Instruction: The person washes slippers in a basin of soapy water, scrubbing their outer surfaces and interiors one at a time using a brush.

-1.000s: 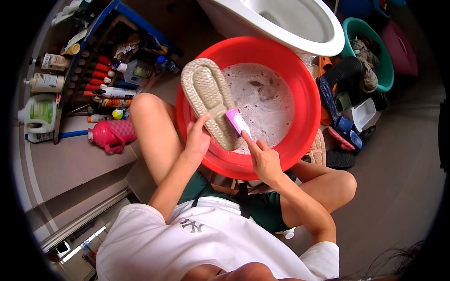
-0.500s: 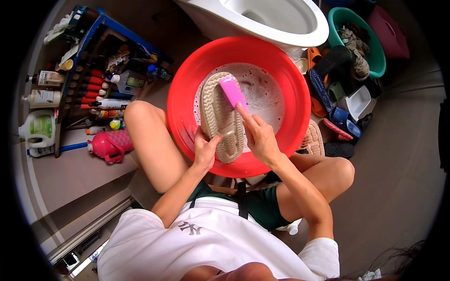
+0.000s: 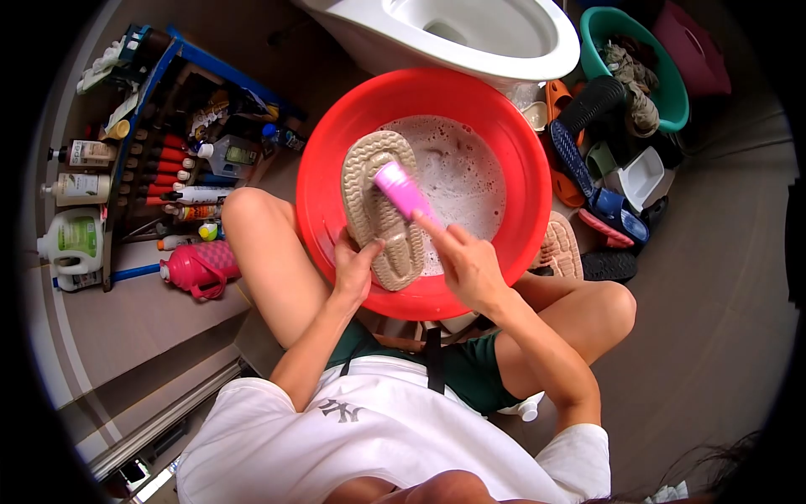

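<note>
A beige slipper point(image 3: 363, 181) is held sole up over the red basin point(image 3: 326, 143), with my left hand point(image 3: 356, 267) gripping its lower left edge. My right hand point(image 3: 472, 267) grips a pink scrubbing brush point(image 3: 403, 191), index finger stretched along its back. The brush lies against the middle of the patterned sole; its bristles are hidden beneath it. Foamy water point(image 3: 460, 176) fills the basin's bottom, behind and to the right of the slipper.
A white toilet point(image 3: 554, 50) stands just beyond the basin. On the right are a green tub point(image 3: 677, 92) with cloths, several shoes and a white tray point(image 3: 642, 181). To the left sit a shelf of bottles point(image 3: 175, 59) and a pink thermos point(image 3: 200, 267). Another beige slipper point(image 3: 557, 245) lies beside the basin.
The slipper has moved left with my left hand, tilting a little. The brush has slid down along the sole toward its middle and is turned more slantwise.
</note>
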The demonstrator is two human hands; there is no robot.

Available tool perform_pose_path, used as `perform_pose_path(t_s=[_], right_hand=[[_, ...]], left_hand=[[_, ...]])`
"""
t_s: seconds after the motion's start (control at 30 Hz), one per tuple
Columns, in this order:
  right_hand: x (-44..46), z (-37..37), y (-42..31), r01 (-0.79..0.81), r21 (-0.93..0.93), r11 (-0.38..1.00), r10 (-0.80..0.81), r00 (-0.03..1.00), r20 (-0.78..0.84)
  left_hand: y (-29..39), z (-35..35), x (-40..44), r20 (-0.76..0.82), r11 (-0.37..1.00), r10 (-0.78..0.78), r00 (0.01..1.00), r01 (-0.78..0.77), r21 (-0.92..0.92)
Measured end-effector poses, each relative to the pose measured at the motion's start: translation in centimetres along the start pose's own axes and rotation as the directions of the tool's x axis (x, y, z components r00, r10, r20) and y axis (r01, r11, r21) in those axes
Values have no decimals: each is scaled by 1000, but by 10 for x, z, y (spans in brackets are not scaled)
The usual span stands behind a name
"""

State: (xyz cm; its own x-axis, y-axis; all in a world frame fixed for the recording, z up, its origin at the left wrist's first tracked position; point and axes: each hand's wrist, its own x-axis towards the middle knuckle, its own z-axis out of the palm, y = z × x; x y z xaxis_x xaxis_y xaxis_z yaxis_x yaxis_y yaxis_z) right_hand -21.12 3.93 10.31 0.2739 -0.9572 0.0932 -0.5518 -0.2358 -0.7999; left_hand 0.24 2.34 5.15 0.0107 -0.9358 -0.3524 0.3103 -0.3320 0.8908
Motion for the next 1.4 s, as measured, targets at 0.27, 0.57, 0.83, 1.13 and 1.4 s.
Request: perform_pose_path(t_s=[0.27,0.57,0.83,1.13,1.4], right_hand=[[28,-2,15,-151,269,951,224,938,-265],[28,22,34,-354,416,838,394,919,-13],[24,-5,27,-365,490,792,434,901,-31],[20,-13,52,-374,503,779,515,840,-173],[-3,9,52,-361,-108,926,354,932,-80]], left_hand=[[15,15,-5,47,998,-45,998,46,-30],[28,21,5,58,998,28,998,-26,-49],[64,23,31,139,973,193,971,-171,-154],[64,30,59,180,977,209,961,-214,5],[70,93,61,264,988,145,954,-156,22]])
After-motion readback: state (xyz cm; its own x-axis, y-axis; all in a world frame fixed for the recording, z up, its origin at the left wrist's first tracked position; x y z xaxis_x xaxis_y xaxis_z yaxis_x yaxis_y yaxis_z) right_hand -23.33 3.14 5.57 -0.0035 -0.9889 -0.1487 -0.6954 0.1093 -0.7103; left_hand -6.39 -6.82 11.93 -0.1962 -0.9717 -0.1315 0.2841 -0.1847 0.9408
